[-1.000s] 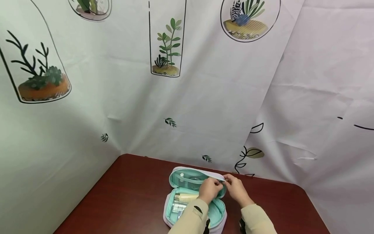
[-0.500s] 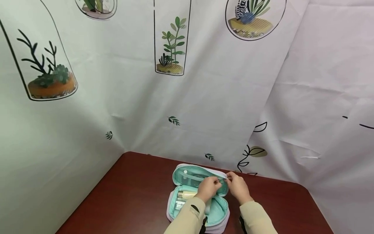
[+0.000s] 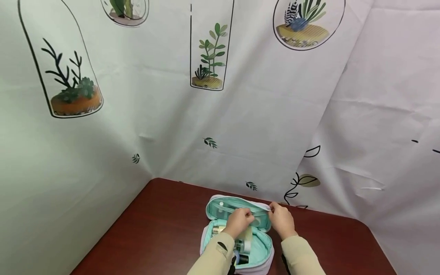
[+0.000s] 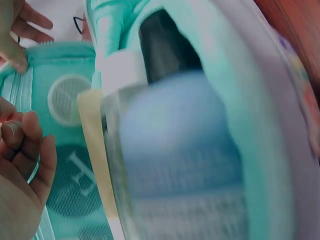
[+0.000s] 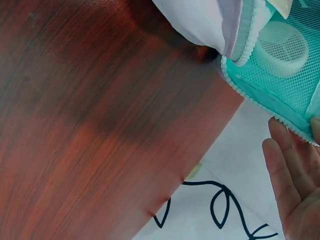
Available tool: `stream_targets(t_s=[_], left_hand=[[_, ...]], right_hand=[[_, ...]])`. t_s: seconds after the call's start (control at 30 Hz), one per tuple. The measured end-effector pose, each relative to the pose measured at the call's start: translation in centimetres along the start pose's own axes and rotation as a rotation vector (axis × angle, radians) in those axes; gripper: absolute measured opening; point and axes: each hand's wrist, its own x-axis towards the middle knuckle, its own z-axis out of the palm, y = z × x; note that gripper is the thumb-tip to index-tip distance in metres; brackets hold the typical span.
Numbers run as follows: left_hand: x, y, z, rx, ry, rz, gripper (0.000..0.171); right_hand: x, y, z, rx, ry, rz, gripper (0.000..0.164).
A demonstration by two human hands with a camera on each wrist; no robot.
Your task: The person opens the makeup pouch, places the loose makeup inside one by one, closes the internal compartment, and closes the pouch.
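A toiletry bag [image 3: 260, 247] with teal lining and a lavender outside lies open on the table, its lid [image 3: 264, 224] folded back. Inside the lid is a teal mesh pocket [image 4: 57, 132] with round items showing through. My left hand [image 3: 238, 222] has curled fingers and pinches at the pocket's zipper [image 4: 19, 92]; the pull is hidden in the fingers. My right hand [image 3: 282, 221] grips the lid's right corner, thumb on the mesh side and fingers behind. A blue-labelled bottle [image 4: 180, 145] with a white cap lies in the main compartment below.
A yellow tube [image 3: 217, 230] and a black-capped item [image 3: 243, 259] also lie in the bag. The dark red wooden table [image 3: 165, 229] meets a white curtain [image 3: 172, 133] printed with plants behind the bag.
My left hand has slid leftwards along the mesh pocket's zipper, away from the right corner. My right hand keeps hold of the lid's corner. The head view has shifted slightly left.
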Motion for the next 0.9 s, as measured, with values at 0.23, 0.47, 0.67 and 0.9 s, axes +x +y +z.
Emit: stream_targets(t_s=[0.23, 0.47, 0.67, 0.9], left_hand=[[-1.3, -2.0, -2.5, -0.001, 0.032, -0.013, 0.034], [-2.1, -4.0, -4.8, 0.060, 0.069, 0.013, 0.030], [-2.6, -5.2, -5.4, 0.073, 0.145, -0.002, 0.031], [-2.9, -5.9, -5.9, 0.094, 0.224, 0.038, 0.033]], right_hand=[[0.0, 0.0, -0.1, 0.001, -0.013, 0.004, 0.006], [0.1, 0.0, -0.2, -0.002, -0.013, 0.001, 0.003], [0.1, 0.0, -0.2, -0.004, -0.029, 0.011, 0.004], [0.2, -0.1, -0.1, -0.013, -0.033, 0.016, 0.004]])
